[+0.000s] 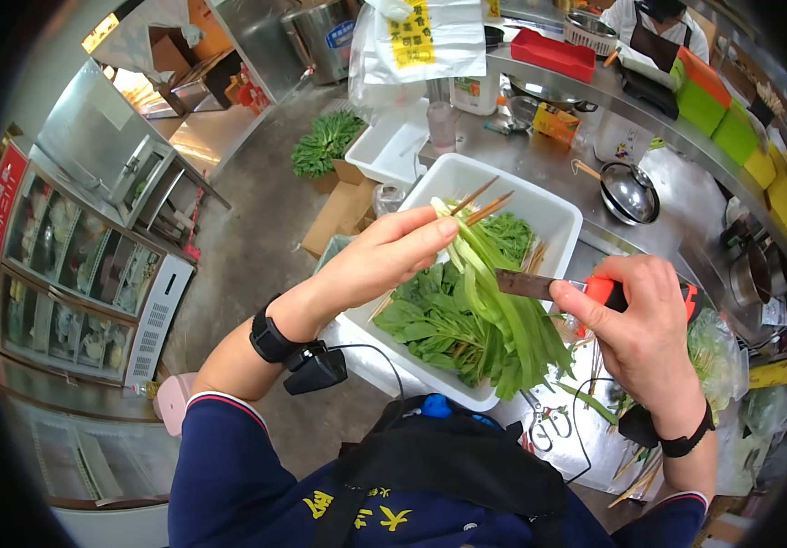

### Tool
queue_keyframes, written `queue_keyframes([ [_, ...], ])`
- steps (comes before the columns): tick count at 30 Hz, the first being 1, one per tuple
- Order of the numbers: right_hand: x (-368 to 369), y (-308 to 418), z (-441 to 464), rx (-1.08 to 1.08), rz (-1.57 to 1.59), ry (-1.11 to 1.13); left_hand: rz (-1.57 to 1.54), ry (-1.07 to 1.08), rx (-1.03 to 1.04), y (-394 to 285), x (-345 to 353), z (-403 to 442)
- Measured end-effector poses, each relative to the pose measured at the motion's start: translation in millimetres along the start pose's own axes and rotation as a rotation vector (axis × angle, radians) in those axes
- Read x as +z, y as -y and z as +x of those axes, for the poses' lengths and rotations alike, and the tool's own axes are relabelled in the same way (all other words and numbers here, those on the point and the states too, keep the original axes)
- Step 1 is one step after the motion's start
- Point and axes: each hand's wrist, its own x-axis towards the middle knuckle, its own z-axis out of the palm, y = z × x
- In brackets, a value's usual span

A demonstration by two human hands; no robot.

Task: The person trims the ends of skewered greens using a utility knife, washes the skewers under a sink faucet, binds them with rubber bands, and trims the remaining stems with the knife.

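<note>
My left hand [393, 251] is closed on a bunch of long-leaved greens [501, 310], gripping it near its pale end between thumb and fingers. Wooden skewers [487, 212] stick out beyond that end. In my right hand [644, 338] is a knife [526, 284] with a red and black handle. Its blade points left and lies against or just in front of the held leaves; I cannot tell whether it touches. Under both hands stands a white plastic tub [558, 208] with broad-leaved greens [421, 320] and more skewers in it.
Scissors [550, 425] and loose skewers lie on the steel table by my body. A wok-like pan [629, 192] sits farther back on the right. A second white tub [384, 151] and a cardboard box [338, 215] are beyond the table. A glass-door fridge [73, 265] stands left.
</note>
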Motion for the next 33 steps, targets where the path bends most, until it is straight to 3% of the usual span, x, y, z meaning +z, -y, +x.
queue_keyframes([
  [4, -3, 2, 9, -0.014, -0.084, 0.01, 0.121, 0.014, 0.066, 2, 2, 1],
  [14, -14, 13, 15, -0.047, -0.157, 0.081, 0.052, 0.02, 0.005, 10, 8, 4],
  [25, -14, 12, 10, -0.103, -0.251, -0.074, 0.006, -0.099, 0.035, 8, 20, 0],
  [33, -12, 16, 11, -0.088, -0.253, -0.055, 0.013, -0.124, 0.072, 6, 26, 0],
])
